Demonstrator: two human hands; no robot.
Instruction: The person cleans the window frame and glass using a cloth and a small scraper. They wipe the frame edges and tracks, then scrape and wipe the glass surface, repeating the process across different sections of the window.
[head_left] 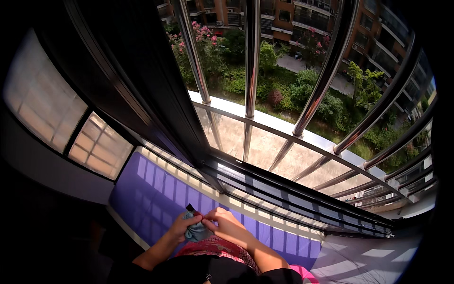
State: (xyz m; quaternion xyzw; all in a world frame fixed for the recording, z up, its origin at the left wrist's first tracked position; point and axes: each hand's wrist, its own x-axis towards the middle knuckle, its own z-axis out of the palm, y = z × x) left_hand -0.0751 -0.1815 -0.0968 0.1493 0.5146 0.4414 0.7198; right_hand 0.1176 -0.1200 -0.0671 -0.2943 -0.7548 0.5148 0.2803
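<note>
By the barred window, over the purple ledge, my left hand is curled around a small blue cloth, and my right hand pinches its top edge from just beside it.

A blue-grey cloth is seen bunched between the hands, over a red-and-white checked fabric edged with bright pink. The sill is shown in purple, striped by pale sunlight. The window bars are silver, the frame black, the shrubs green with pink blossoms
</note>
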